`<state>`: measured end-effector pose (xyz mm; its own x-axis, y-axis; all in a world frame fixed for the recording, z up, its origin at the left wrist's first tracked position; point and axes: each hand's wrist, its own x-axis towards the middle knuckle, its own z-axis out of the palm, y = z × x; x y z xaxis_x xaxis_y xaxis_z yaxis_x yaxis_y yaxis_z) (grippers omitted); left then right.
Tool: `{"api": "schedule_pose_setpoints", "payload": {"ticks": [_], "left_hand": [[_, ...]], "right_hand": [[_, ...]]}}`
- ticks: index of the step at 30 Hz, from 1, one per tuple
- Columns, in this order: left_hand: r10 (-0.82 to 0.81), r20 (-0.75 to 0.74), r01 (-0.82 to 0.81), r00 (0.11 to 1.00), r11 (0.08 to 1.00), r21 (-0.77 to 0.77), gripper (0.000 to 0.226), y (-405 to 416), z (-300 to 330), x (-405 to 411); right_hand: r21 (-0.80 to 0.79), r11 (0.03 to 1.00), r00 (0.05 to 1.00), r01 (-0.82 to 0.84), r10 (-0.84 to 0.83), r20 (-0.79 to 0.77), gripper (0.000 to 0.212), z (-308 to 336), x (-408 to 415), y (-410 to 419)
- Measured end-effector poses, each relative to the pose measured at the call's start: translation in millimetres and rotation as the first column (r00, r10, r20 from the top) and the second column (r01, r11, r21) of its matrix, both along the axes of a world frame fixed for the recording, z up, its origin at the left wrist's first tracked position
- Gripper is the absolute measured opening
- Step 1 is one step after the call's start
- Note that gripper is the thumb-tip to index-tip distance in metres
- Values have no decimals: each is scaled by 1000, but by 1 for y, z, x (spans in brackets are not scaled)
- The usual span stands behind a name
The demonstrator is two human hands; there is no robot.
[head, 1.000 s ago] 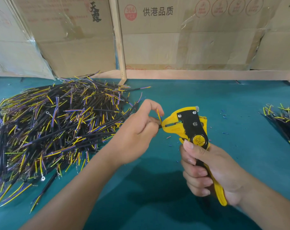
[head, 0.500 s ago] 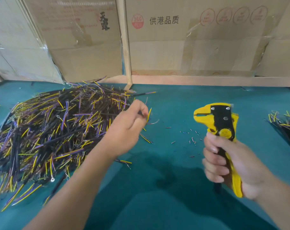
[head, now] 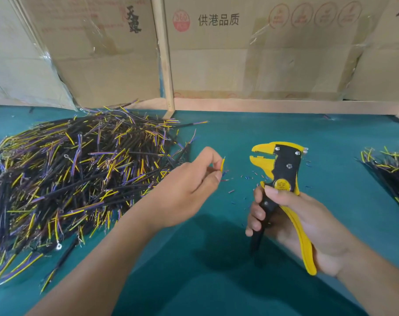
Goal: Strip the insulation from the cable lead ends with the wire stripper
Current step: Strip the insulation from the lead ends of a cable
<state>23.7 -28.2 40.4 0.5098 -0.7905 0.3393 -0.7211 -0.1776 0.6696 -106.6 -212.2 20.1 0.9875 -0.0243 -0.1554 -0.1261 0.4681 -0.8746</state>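
Two cable piles (head: 79, 179) (head: 390, 165) flank insulation scraps (head: 246, 179) between hands.

Workshop bench: cable heap (head: 75, 179) on teal mat (head: 216, 281), cardboard cartons (head: 262, 53) behind.

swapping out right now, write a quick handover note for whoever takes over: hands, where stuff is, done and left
Left hand: pinches a cable, its yellow lead poking up by the fingertips, clear of the tool.
Right hand: grips the stripper by its handles, jaws parted with nothing in them.
Big pile lies on the mat at left, small pile at right edge.
Done: insulation bits lie scattered below the stripper, so some ends are stripped.
Left: feed this lead in; the big pile looks still to do.
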Motion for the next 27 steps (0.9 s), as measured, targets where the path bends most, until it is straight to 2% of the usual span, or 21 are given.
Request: {"api": "schedule_pose_setpoints", "payload": {"ticks": [7, 9, 14, 16, 18, 22, 24, 27], "left_hand": [[-45, 121, 34, 992, 995, 96, 7, -16, -7, -18], [-57, 128, 46, 990, 995, 85, 9, -19, -8, -21], [-49, 119, 47, 992, 999, 17, 5, -24, -11, -26], [-62, 70, 64, 996, 997, -29, 6, -25, -13, -28], [-135, -41, 131, 990, 988, -85, 2, -24, -14, -29], [-316, -341, 231, 886, 936, -266, 21, -24, -13, -32], [-337, -395, 210, 855, 920, -331, 29, -26, -13, -33], [-313, -404, 155, 860, 913, -377, 16, -31, -15, -36]], "right_hand": [[-192, 968, 984, 164, -145, 107, 29, -8, 3, 14], [-233, 954, 977, 190, -160, 141, 25, -12, 4, 15], [-257, 940, 969, 225, -189, 156, 31, -16, 5, 12], [-232, 948, 971, 218, -187, 147, 23, -15, 5, 11], [-163, 966, 975, 200, -180, 129, 16, -14, 6, 10], [-62, 989, 985, 134, -126, 122, 12, -11, 6, 9], [-58, 992, 985, 114, -106, 134, 14, -10, 6, 9], [-82, 990, 984, 111, -97, 152, 13, -9, 5, 9]]}}
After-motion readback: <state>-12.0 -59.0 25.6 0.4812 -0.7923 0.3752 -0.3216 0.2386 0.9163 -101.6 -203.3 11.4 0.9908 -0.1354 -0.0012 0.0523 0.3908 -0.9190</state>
